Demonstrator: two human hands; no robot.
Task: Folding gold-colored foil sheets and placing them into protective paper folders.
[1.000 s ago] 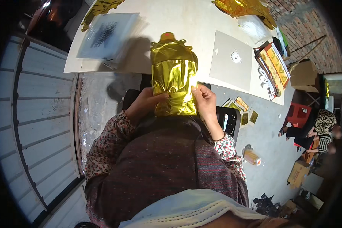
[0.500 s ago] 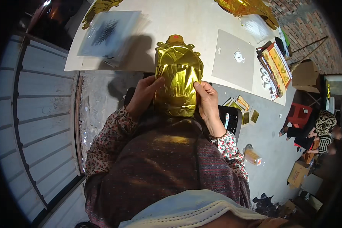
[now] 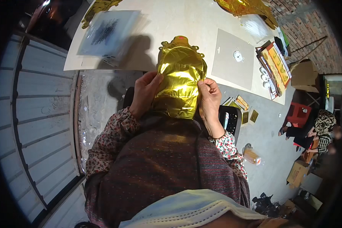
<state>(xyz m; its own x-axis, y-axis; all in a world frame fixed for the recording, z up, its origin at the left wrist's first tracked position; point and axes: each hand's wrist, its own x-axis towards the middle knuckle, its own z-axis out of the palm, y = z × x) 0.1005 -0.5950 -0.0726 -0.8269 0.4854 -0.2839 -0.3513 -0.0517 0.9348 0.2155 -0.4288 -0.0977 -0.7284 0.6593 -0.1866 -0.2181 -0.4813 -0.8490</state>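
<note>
A flat, shiny gold foil balloon (image 3: 178,81) is stretched between my two hands in front of my lap, with its narrow, tabbed end pointing at the table. My left hand (image 3: 144,91) pinches its left edge, thumb on top. Its right edge is gripped by my right hand (image 3: 209,97), also thumb on top. The foil is creased and catches bright light across its middle. Its near end rests by my dark apron (image 3: 159,159).
The pale table (image 3: 178,22) spreads ahead, bearing a stack of clear plastic bags (image 3: 110,34) at left and a grey card sheet (image 3: 233,59) at right. Beyond lie printed cards (image 3: 275,70) and more gold foil (image 3: 247,7). A bottle (image 3: 252,155) lies on the floor; a person (image 3: 307,133) sits far right.
The gold foil has tilted and shifted slightly to the right, its surface creasing differently. Both hands keep hold of its edges, the left one a little higher.
</note>
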